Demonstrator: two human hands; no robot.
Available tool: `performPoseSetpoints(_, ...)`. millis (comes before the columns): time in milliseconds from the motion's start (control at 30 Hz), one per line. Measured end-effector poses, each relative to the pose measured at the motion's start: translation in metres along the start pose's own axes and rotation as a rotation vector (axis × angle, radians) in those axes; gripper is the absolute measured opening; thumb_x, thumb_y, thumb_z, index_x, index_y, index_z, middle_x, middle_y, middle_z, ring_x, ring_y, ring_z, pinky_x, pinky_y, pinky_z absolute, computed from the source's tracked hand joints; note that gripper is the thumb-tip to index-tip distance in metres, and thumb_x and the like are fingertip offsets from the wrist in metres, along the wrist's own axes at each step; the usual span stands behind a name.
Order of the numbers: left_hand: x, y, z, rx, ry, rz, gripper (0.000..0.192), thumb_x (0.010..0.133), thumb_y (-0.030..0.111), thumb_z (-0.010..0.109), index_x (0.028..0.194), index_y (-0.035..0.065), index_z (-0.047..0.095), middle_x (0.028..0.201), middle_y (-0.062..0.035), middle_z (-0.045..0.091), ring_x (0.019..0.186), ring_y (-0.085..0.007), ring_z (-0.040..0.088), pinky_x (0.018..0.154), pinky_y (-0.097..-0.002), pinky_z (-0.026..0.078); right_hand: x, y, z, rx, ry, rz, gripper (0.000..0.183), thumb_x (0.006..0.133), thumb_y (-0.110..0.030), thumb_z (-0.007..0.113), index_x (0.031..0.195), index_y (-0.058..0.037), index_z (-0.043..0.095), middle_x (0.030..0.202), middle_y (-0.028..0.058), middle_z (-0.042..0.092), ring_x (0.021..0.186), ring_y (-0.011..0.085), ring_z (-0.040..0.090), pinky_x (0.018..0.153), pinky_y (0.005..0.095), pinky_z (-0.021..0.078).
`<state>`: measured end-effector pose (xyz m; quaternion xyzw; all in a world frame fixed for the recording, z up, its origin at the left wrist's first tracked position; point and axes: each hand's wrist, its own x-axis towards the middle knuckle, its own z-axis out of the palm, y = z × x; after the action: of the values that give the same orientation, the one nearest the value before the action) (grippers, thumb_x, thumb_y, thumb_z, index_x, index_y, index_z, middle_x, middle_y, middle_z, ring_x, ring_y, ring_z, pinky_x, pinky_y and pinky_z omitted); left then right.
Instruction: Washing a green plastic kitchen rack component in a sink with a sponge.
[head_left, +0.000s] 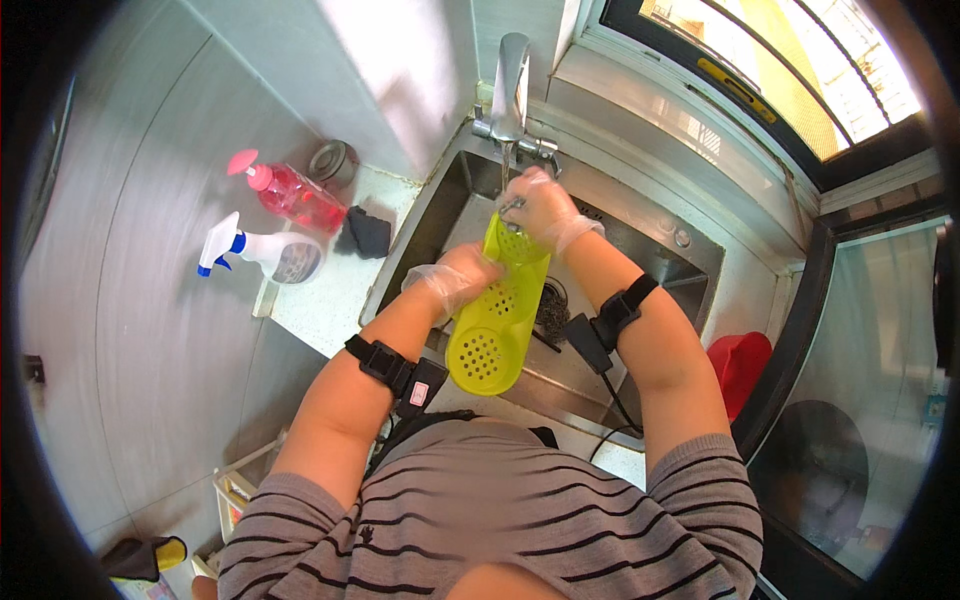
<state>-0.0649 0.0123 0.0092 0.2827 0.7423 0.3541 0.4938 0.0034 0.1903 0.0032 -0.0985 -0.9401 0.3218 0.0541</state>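
A yellow-green plastic drainer (517, 300), with round cups pierced by holes, is tilted over the stainless steel sink (442, 225). My left hand (469, 274), in a clear disposable glove, grips its left side. At the drainer's far end is my right hand (540, 199), also gloved, with its fingers closed about the rim. Something small and shiny shows by those fingers, too blurred to name. Water (506, 161) runs from the chrome faucet (513, 90) right beside the right hand. Below the drainer, a steel wool scrubber (555, 311) lies at the sink's drain.
On the left counter stand a pink pump bottle (300, 196), a white spray bottle (281, 255) and a glass jar (333, 162), with a dark cloth (366, 232) beside them. A red object (739, 367) sits at the right, near the open window frame (787, 315).
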Motion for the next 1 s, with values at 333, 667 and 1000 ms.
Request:
performPoseSetpoints(333, 0.010, -0.002, 0.005, 0.171, 0.274, 0.196, 0.025, 0.081, 0.017, 0.062, 0.100, 0.0002, 0.060, 0.087, -0.0156, 0.067, 0.078, -0.0273, 0.065, 0.072, -0.0356, 0.050, -0.002, 0.006, 0.021, 0.251, 0.315, 0.865, 0.031, 0.076, -0.020, 0.067, 0.103, -0.0069, 0.061, 0.099, 0.0181, 0.065, 0.094, 0.0339, 0.063, 0.082, 0.0370, 0.0490)
performPoseSetpoints(667, 0.014, -0.019, 0.015, 0.256, 0.558, 0.364, 0.024, 0.083, 0.020, 0.061, 0.097, 0.0008, 0.059, 0.085, -0.0239, 0.063, 0.083, -0.0429, 0.060, 0.071, -0.0435, 0.049, -0.020, -0.008, 0.009, 0.300, -0.165, 0.796, 0.030, 0.076, -0.020, 0.065, 0.100, -0.0034, 0.067, 0.085, 0.0146, 0.068, 0.080, 0.0245, 0.066, 0.071, 0.0324, 0.0499)
performPoseSetpoints(1000, 0.035, -0.034, 0.000, -0.158, 0.466, 0.199, 0.026, 0.086, 0.017, 0.061, 0.106, 0.0009, 0.058, 0.094, -0.0136, 0.066, 0.083, -0.0249, 0.064, 0.076, -0.0353, 0.049, 0.003, 0.036, -0.024, 0.382, 0.534, 0.720, 0.031, 0.080, -0.013, 0.061, 0.110, -0.0108, 0.067, 0.086, 0.0078, 0.068, 0.075, 0.0170, 0.063, 0.069, 0.0308, 0.0490)
